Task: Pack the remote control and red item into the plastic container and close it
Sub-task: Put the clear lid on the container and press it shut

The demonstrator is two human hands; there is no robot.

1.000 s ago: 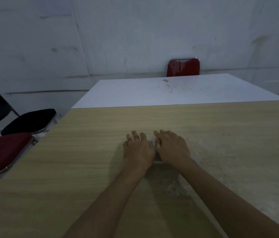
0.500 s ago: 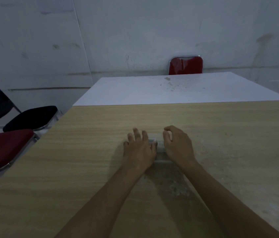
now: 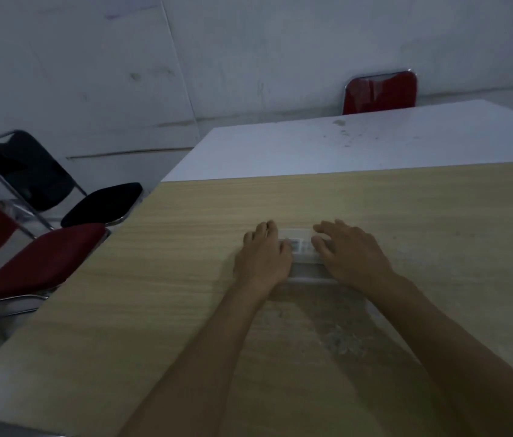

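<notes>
Clear plastic container point(image 3: 300, 247): left hand point(image 3: 263, 258), right hand point(image 3: 354, 255) flat, open on lid. Press evenly over container edges until seated.

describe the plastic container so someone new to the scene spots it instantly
Start at the wooden table nearest the camera. The left hand and right hand rest flat mid-table. The clear plastic container lies between and under them, the only object on that table.

Bare meeting-type room: plain tables point(image 3: 375, 200), folding chairs point(image 3: 44, 260), blank grey wall point(image 3: 249, 42).
</notes>
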